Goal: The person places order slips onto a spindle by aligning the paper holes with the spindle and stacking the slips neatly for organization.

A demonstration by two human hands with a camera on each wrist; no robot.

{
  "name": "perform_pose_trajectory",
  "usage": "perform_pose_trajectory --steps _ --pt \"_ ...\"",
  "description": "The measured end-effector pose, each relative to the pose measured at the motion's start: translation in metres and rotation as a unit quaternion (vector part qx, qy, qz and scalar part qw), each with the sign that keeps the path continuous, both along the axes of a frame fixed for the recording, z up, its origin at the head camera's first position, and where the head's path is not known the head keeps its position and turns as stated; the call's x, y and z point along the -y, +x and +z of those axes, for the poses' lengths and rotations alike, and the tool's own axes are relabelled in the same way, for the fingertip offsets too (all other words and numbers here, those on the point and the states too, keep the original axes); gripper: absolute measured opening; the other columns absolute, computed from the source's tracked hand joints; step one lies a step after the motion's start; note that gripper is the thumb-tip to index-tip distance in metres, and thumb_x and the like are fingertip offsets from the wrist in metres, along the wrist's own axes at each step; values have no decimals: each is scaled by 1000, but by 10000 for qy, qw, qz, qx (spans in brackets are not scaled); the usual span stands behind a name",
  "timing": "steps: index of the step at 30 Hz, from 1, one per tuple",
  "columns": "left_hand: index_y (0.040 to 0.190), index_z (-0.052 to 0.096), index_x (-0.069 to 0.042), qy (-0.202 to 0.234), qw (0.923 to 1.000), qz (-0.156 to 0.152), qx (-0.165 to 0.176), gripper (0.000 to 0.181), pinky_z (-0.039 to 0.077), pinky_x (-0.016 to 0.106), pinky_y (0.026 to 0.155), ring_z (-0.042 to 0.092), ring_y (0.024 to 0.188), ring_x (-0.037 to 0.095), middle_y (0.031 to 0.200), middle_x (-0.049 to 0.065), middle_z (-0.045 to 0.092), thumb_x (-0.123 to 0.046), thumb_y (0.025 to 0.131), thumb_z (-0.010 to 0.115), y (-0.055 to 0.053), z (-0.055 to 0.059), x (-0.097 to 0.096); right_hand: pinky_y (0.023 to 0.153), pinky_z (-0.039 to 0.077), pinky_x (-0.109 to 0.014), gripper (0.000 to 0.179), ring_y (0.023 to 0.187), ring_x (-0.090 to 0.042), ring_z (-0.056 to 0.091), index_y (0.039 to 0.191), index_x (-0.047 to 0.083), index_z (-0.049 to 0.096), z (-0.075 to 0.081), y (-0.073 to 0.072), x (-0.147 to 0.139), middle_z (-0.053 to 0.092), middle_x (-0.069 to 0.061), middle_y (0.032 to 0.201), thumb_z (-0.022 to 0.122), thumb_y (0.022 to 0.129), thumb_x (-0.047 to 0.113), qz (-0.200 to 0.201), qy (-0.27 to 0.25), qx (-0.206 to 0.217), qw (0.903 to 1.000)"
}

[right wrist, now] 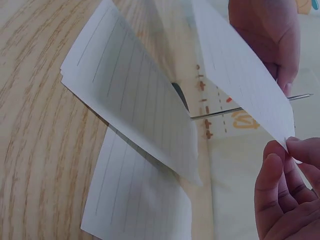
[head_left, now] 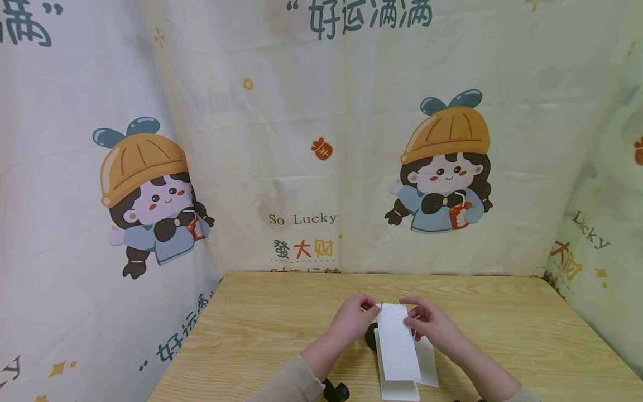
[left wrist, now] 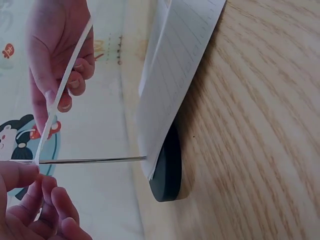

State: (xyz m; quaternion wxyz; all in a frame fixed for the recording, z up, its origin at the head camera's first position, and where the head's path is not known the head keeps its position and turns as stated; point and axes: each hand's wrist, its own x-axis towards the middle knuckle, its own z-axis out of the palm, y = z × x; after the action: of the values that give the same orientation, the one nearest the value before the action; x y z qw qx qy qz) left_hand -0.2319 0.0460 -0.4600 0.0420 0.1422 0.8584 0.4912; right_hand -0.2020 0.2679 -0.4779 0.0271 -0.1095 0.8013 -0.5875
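A white lined paper slip (head_left: 398, 346) is held up between both hands. My left hand (head_left: 351, 321) pinches its far left corner, close to where a thin metal spike (left wrist: 95, 160) passes through the paper. The spike's pointed tip sticks out beyond the slip in the right wrist view. My right hand (head_left: 433, 325) pinches the slip's right edge between thumb and fingers. Lower on the spike sit more lined slips (right wrist: 125, 90), lying over its black base (left wrist: 167, 172). The base is mostly hidden under the paper in the head view.
Another lined slip (right wrist: 140, 190) lies at an angle under the stack, to its right in the head view. All this stands on a wood-grain table (head_left: 281, 312). A printed cloth (head_left: 361, 167) hangs behind the table's far edge and along both sides.
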Motion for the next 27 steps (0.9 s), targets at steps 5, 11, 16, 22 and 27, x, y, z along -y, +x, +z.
perform_pose_trajectory --steps 5,11,16,22,27 --pt "94 63 -20 19 10000 -46 -77 11 46 30 64 53 77 13 86 -7 58 -30 95 67 0 -2 0 62 54 -32 52 71 -21 59 140 -4 44 -3 0 0 56 -11 92 66 95 9 120 -24 48 9999" --pt "92 61 -23 -224 9997 9 -10 13 45 31 60 52 75 14 86 -7 57 -34 95 67 -3 -8 1 62 54 -32 51 70 -21 59 139 -6 45 -5 1 0 56 -12 91 66 94 7 191 -33 19 9998" --pt "90 60 -24 -399 9992 17 0 13 43 32 59 51 72 15 83 -6 56 -34 94 68 -4 -10 1 63 54 -32 47 71 -21 59 136 -4 48 -7 0 -1 57 -11 90 66 94 7 148 125 48 9998" --pt "88 60 -23 -597 9982 -60 -16 13 42 30 56 50 66 14 78 -4 55 -31 94 69 -4 -16 1 61 54 -32 45 70 -21 59 133 -7 50 -11 -1 0 57 -10 87 66 93 4 256 284 -24 9993" --pt "87 60 -22 -709 9974 -89 -2 14 41 30 55 49 63 14 76 -4 55 -30 93 70 -5 -20 1 59 53 -32 44 69 -21 59 131 -8 50 -15 -1 0 57 -9 84 66 92 3 324 418 -19 9986"
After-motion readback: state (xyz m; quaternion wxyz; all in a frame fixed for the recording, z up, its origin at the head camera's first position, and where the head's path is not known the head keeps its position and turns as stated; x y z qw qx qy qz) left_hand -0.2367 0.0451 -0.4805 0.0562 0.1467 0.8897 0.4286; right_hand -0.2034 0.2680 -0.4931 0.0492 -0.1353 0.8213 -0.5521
